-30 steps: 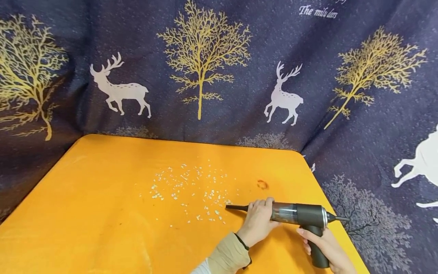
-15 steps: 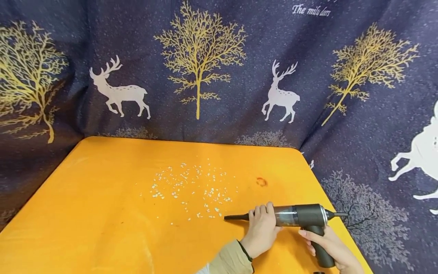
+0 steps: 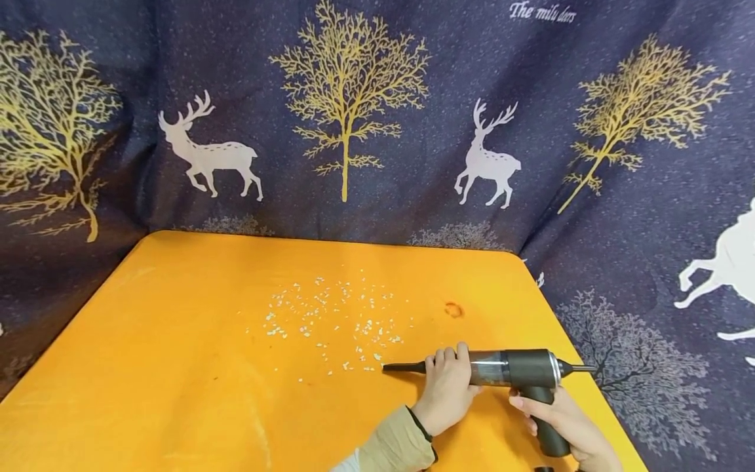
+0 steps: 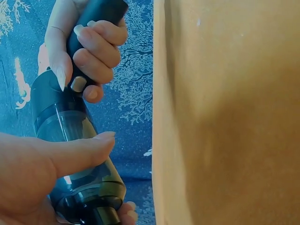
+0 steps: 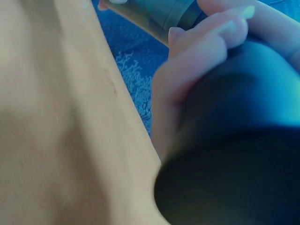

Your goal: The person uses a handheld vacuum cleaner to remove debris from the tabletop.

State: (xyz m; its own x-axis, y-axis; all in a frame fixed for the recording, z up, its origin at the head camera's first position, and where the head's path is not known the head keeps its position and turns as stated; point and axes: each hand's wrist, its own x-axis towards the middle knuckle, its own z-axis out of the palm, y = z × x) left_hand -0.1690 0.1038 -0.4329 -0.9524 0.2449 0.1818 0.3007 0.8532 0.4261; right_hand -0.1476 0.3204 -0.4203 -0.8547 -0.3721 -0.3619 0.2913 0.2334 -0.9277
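A black handheld vacuum cleaner [image 3: 531, 368] with a clear dust cup [image 3: 489, 368] lies across my two hands in the head view. My left hand [image 3: 447, 387] grips the front of its body, thumb along the clear cup [image 4: 77, 187] in the left wrist view. My right hand [image 3: 566, 419] holds the handle [image 3: 551, 438], fingers curled round it; the right wrist view shows those fingers [image 5: 197, 65] close up. The narrow nozzle [image 3: 404, 368] points left, its tip close to the nearest of many small white scraps [image 3: 368, 326] strewn on the orange tabletop [image 3: 177, 367].
Dark blue cloth [image 3: 389, 210] printed with deer and trees hangs behind and beside the table. A reddish ring mark [image 3: 453, 309] shows on the tabletop at right. Part of a small black object [image 3: 544, 469] peeks in at the bottom edge.
The nozzle tip has come nearer to me and slightly left across the table. A few white scraps that lay near the tip are gone. Both hands keep their hold on the vacuum cleaner.
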